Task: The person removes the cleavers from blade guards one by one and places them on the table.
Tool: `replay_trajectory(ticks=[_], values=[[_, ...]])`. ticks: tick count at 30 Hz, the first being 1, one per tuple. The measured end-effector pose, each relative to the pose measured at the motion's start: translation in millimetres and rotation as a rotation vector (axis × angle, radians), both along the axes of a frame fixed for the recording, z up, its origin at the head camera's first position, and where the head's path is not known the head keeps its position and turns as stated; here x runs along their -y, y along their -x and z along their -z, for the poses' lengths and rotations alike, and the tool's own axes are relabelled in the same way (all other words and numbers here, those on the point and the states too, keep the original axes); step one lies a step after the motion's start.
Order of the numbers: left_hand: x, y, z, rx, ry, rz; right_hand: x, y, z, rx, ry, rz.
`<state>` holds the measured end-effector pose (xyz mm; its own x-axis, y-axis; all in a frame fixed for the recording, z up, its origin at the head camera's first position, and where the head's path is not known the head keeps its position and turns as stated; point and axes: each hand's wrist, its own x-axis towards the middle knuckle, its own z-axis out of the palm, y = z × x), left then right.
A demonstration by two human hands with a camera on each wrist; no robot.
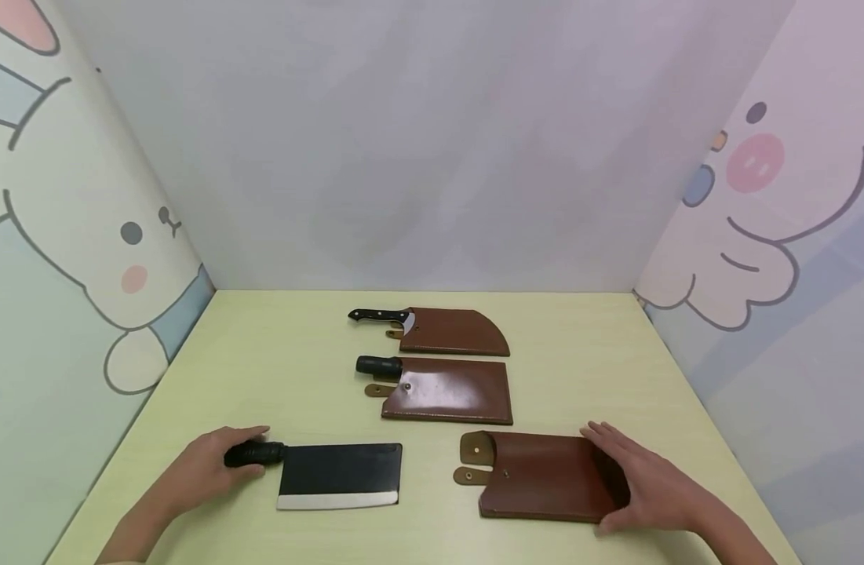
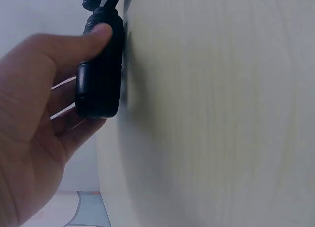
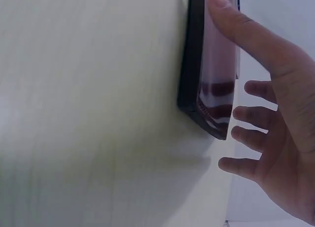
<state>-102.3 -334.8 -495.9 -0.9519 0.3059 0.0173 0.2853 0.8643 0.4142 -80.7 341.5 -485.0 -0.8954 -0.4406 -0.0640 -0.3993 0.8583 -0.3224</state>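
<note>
At the left front, a cleaver (image 1: pixel 341 475) with a dark blade and pale cutting edge lies flat, its blade pointing right. My left hand (image 1: pixel 209 464) holds its black handle (image 2: pixel 101 74) between thumb and fingers. An unoccupied-looking brown leather knife sheath (image 1: pixel 545 477) lies at the right front, its two snap tabs toward the cleaver. My right hand (image 1: pixel 647 480) is spread around the sheath's right end. In the right wrist view the thumb (image 3: pixel 241 25) overlaps the sheath (image 3: pixel 216 64), while the other fingers stand apart from it; thumb contact is unclear.
Behind, a brown sheath (image 1: pixel 453 392) holds a knife with a black handle (image 1: pixel 378 366). Farther back, a curved sheath (image 1: pixel 460 333) holds another black-handled knife (image 1: pixel 378 315). Walls stand around the pale wooden table (image 1: pixel 276 345) at the back and both sides.
</note>
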Motion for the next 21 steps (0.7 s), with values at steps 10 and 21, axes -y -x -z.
replay_trajectory(ticks=[10, 21], values=[[-23.8, 17.2, -17.6, -0.129, -0.066, -0.023, 12.6, 18.6, -16.7, -0.139, 0.059, -0.002], [-65.3, 53.1, -26.9, -0.157, 0.023, 0.033, 38.2, 48.3, -18.2, -0.197, 0.088, -0.055]])
